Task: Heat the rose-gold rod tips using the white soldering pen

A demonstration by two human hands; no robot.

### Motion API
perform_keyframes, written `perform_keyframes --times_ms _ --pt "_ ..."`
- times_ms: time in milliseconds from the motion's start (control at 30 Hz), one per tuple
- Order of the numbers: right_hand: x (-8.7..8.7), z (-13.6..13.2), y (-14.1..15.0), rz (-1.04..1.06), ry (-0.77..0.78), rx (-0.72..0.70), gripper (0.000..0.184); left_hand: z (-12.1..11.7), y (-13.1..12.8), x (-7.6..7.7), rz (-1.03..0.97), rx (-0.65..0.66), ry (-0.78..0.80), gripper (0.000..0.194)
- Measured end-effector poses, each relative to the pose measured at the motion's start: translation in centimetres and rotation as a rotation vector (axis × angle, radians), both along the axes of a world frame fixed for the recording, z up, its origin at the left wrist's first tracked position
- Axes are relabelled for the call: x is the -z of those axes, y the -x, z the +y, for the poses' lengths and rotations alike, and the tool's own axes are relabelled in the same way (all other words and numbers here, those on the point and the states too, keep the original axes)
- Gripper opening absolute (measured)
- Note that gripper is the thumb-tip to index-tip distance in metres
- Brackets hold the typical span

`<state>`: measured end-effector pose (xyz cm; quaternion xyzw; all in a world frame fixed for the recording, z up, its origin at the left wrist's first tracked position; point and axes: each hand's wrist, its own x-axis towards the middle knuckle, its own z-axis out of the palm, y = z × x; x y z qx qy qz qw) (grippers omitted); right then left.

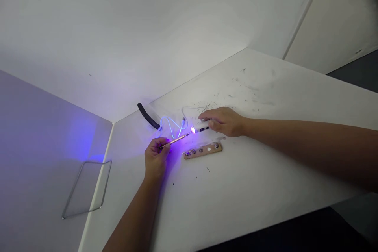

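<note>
My left hand is closed around a thin pinkish metal rod, pinched between thumb and fingers. The rod points up and right, its far tip close to a bright violet glow. My right hand grips a white pen-shaped lamp with black markings, and the lamp's lit end faces the rod's tip. Whether tip and lamp touch, I cannot tell. Just below both lies a narrow wooden strip with several shiny metal balls or domes and one pale round spot on it.
A white cable lies in loops behind my hands. Near it a curved black tube leans by the wall. At left stands a bent metal wire frame against the side panel. Dark specks and smudges mark the white tabletop.
</note>
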<state>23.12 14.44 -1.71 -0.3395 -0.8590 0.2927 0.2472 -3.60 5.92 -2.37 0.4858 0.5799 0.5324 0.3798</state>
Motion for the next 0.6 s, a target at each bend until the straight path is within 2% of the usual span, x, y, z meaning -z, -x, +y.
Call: perform_keyframes --times_ms 600 --pt "-0.01 0.04 0.01 -0.023 -0.015 0.001 0.047 -0.09 -0.22 -0.09 0.006 -0.014 0.009 0.014"
